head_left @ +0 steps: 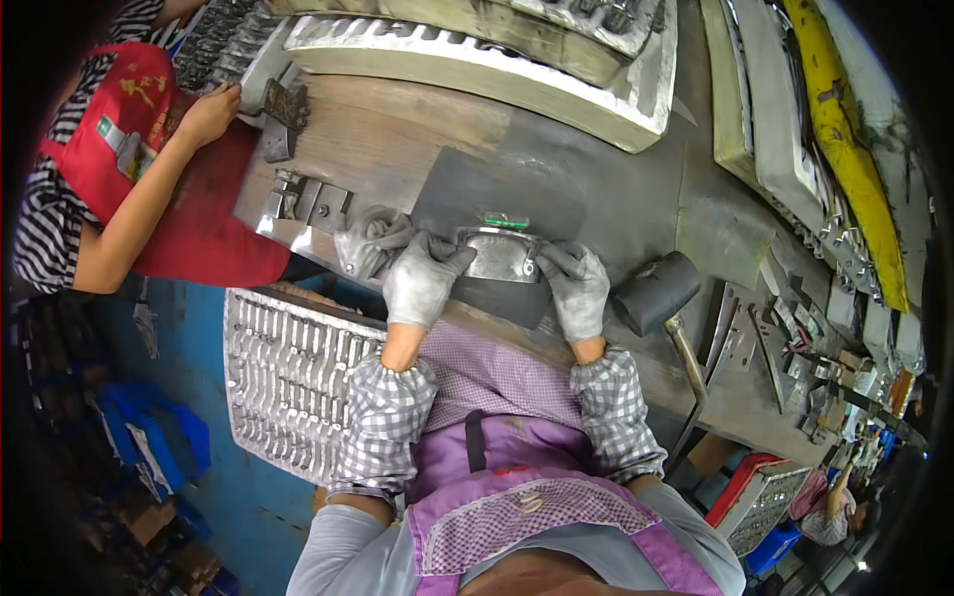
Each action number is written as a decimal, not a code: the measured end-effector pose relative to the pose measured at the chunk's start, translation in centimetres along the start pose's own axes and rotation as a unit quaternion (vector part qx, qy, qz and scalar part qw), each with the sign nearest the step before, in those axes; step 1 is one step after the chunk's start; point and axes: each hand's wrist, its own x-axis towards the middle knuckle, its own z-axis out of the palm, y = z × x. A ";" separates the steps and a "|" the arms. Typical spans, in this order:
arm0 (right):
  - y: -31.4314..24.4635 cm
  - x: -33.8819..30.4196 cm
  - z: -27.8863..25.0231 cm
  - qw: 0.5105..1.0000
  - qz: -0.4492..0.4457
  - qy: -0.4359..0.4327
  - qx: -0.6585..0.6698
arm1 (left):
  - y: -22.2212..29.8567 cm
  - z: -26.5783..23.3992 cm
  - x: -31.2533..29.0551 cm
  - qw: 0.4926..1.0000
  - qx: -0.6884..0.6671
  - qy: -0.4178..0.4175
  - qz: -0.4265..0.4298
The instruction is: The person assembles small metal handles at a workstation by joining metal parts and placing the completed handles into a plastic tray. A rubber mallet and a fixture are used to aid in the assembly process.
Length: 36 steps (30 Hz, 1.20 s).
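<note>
Between my gloved hands is a small, slightly curved silver metal plate (pixel 500 258). My left hand (pixel 422 281) pinches its left end between thumb and fingers. At the plate's right end, beside a small round hole, my right hand (pixel 578 290) grips with thumb and fingers closed. The plate is just above or on a dark grey sheet (pixel 452 189) on the workbench; I cannot tell if it touches. Just beyond it lies a small clear green object (pixel 504 220), too small to name. A crumpled grey glove (pixel 374 241) lies left of my left hand.
A black-headed mallet (pixel 658 292) rests right of my right hand. Trays of metal parts (pixel 477 65) are stacked along the far side; another tray (pixel 288 377) stands at lower left. Metal blocks (pixel 308 202) sit at left. A co-worker in a red apron (pixel 139 109) works at far left.
</note>
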 end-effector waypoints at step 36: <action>-9.1 -14.3 2.9 0.952 -0.194 -0.200 -0.125 | -35.6 -12.9 -16.4 0.973 0.131 0.132 -0.137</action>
